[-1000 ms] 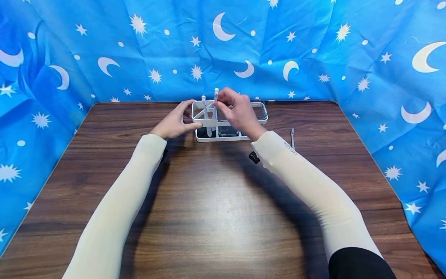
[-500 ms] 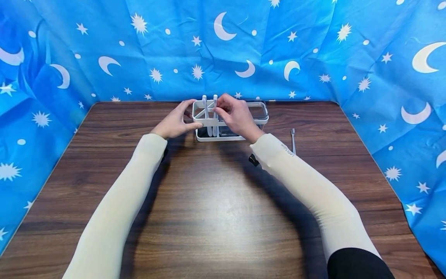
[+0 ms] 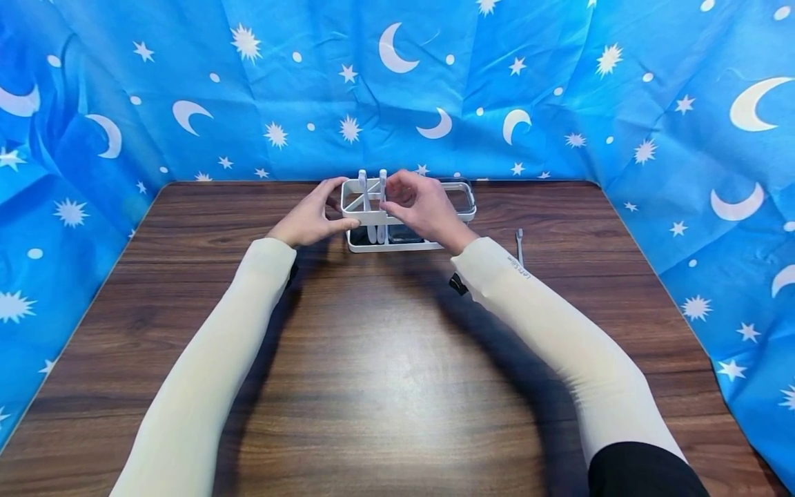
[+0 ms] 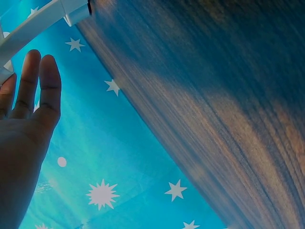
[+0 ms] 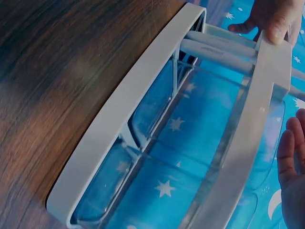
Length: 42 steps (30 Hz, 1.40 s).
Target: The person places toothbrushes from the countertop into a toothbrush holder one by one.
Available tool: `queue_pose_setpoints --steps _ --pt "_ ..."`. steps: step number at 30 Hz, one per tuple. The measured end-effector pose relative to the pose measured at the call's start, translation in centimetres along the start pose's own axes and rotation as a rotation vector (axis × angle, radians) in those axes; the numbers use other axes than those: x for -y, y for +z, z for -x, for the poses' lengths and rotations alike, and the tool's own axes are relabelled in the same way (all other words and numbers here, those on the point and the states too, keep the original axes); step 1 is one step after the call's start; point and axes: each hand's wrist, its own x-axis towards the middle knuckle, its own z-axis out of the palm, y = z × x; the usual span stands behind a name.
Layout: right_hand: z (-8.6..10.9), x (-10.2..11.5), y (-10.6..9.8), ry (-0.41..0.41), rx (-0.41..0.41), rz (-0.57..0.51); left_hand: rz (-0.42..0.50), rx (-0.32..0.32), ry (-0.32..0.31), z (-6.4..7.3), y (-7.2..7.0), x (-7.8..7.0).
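Note:
A white toothbrush holder [image 3: 397, 248] stands at the table's far side. Two pale toothbrushes, a left one [image 3: 364, 193] and a right one [image 3: 382, 181], stand upright in its left part. My left hand [image 3: 310, 215] grips the holder's left end, its thumb on the front of the upper rim [image 5: 262, 71]. Right beside the right toothbrush is my right hand [image 3: 428, 210], thumb and fingers parted. In the right wrist view those fingers [image 5: 286, 150] look fairly straight, with nothing between them. Clear cups [image 5: 105, 183] sit in the holder's other part.
A grey toothbrush [image 3: 520, 243] lies on the wooden table [image 3: 397, 359] to the right, partly hidden by my right sleeve [image 3: 528, 310]. A blue curtain [image 3: 323, 83] with moons and stars hangs close behind the holder and along both sides.
The right toothbrush has gone down into the holder and stands level with the left one. My right hand came down with it and its fingers have let go. The left hand stays put.

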Motion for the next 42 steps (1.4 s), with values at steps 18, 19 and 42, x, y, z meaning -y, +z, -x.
queue_pose_setpoints --steps 18,19,42 --pt "1.6 -2.0 -3.3 0.079 -0.007 0.062 -0.005 0.008 -0.017 0.0 -0.2 0.1" --pt "1.7 -2.1 -3.5 0.087 -0.007 0.062 -0.006 0.009 -0.02 0.0 -0.2 0.1" --pt "3.6 -3.9 -6.2 0.138 -0.052 0.115 0.003 0.01 -0.014 -0.1 -0.1 0.1"
